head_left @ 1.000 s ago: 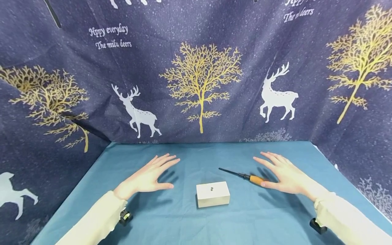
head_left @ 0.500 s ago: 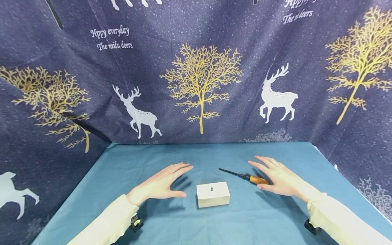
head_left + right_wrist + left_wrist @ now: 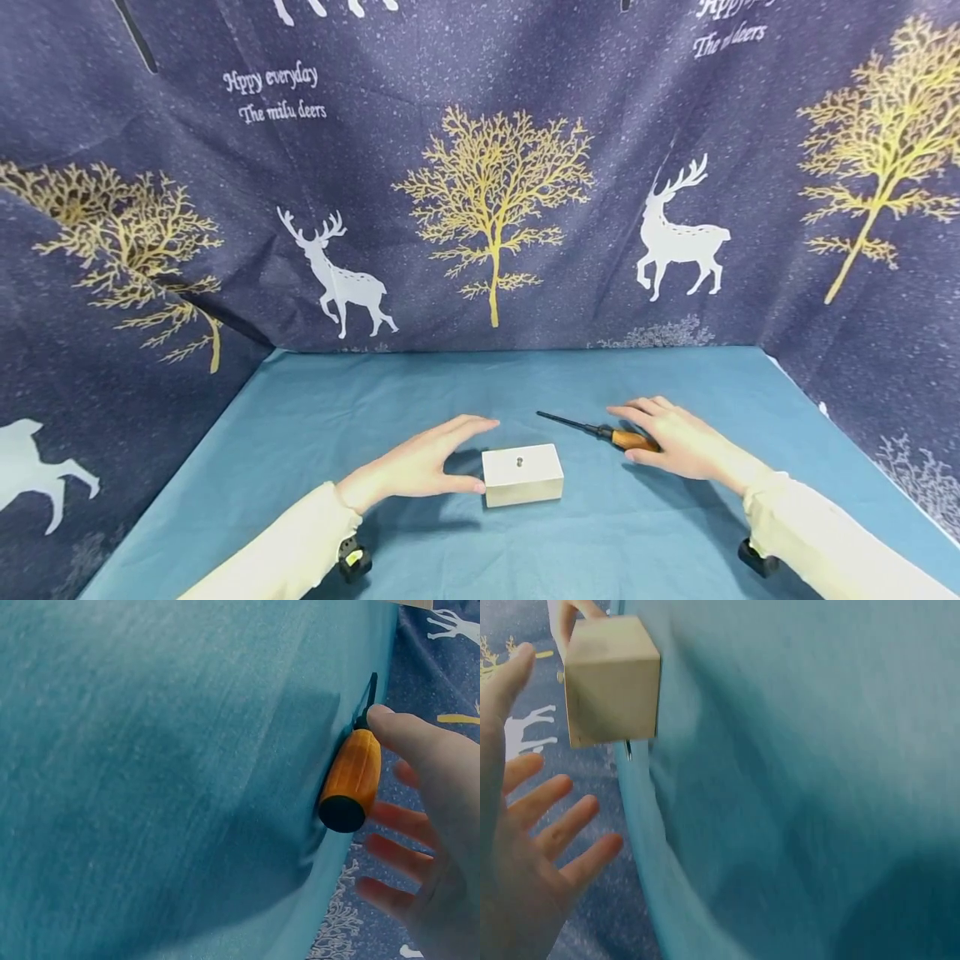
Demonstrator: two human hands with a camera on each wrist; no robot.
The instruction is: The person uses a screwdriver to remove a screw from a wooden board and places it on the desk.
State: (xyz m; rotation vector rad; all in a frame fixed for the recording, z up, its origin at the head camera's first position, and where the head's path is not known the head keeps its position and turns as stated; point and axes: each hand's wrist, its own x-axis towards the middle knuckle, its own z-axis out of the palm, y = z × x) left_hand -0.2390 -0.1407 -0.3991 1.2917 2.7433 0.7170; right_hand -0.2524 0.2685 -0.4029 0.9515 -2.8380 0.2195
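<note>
A white block (image 3: pixel 522 476) with a small screw in its top lies on the blue cloth; the left wrist view shows the block (image 3: pixel 613 682) end-on. My left hand (image 3: pixel 420 467) is at its left side, fingers spread and thumb tip by its left edge; contact is unclear. In the left wrist view that hand (image 3: pixel 540 847) has a gap between fingers and block. A screwdriver with an orange handle (image 3: pixel 633 441) lies right of the block, black shaft pointing left. My right hand (image 3: pixel 686 442) hovers at the handle, fingers loosely bent around nothing. The right wrist view shows the handle (image 3: pixel 352 776) beside the hand (image 3: pixel 442 825).
Blue cloth (image 3: pixel 420 567) covers the table. Behind it and at both sides hangs a dark blue curtain (image 3: pixel 450 50) printed with deer and yellow trees. Each wrist carries a small black device, the left one (image 3: pixel 353 559) and the right one (image 3: pixel 757 558).
My left hand has moved right and nearer to the block. My right hand has moved slightly left and lower by the screwdriver handle. Block and screwdriver lie where they were.
</note>
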